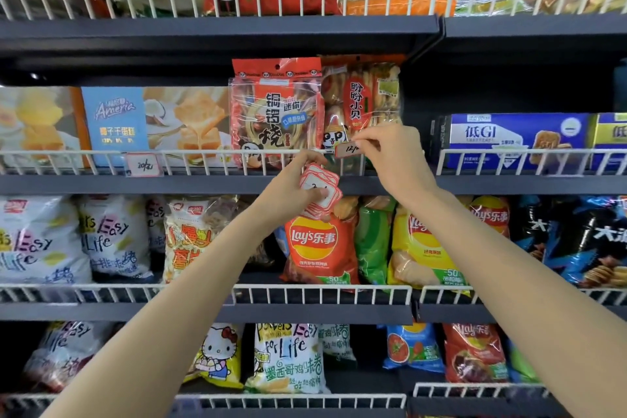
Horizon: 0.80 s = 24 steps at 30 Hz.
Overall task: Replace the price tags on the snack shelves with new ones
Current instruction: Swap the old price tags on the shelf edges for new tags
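Observation:
My left hand [294,184] holds a fanned stack of red-bordered white price tags [320,192] just below the second shelf's white wire rail [203,154]. My right hand [390,154] pinches a single price tag [349,149] with handwriting on it, held at the rail in front of the red snack bags [276,112]. Further left on the same rail hangs another price tag in a clear sleeve [144,164].
Dark metal shelves with white wire rails carry snack bags and boxes on every level. Blue boxes [515,139] stand to the right of my hands, a light blue cake box [115,122] to the left, crisp bags [320,248] below.

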Tool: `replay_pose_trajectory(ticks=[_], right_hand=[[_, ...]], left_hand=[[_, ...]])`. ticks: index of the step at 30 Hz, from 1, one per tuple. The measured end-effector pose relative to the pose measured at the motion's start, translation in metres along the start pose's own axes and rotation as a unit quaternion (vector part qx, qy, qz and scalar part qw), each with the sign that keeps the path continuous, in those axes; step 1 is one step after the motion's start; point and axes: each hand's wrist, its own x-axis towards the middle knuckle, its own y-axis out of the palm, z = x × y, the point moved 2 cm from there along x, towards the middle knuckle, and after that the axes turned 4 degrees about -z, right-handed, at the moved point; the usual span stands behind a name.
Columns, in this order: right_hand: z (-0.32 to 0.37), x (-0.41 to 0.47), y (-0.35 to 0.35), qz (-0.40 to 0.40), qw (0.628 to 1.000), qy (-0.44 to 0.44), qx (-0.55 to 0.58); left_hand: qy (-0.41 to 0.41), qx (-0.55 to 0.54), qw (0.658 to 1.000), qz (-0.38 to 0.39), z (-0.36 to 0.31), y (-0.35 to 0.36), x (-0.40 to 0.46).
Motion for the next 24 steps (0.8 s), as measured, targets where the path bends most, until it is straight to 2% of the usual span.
replay_pose_trajectory(ticks=[3,8,15,24], right_hand=[[-0.004,0.004,0.003,0.013,1.000,-0.005,-0.024],[-0.004,0.002,0.010,0.027,0.997,-0.024,-0.071],[-0.003,-0.004,0.013,0.027,0.978,-0.101,-0.182],[-0.004,-0.008,0.012,0.024,0.986,-0.074,-0.149]], left_hand=[[0.008,0.048,0.999,0.021,0.002,-0.005,-0.002],[0.017,0.062,0.998,0.026,0.002,-0.007,-0.004],[0.020,0.070,0.997,0.032,0.003,-0.008,-0.004],[0.015,0.068,0.997,0.033,0.004,-0.008,-0.003]])
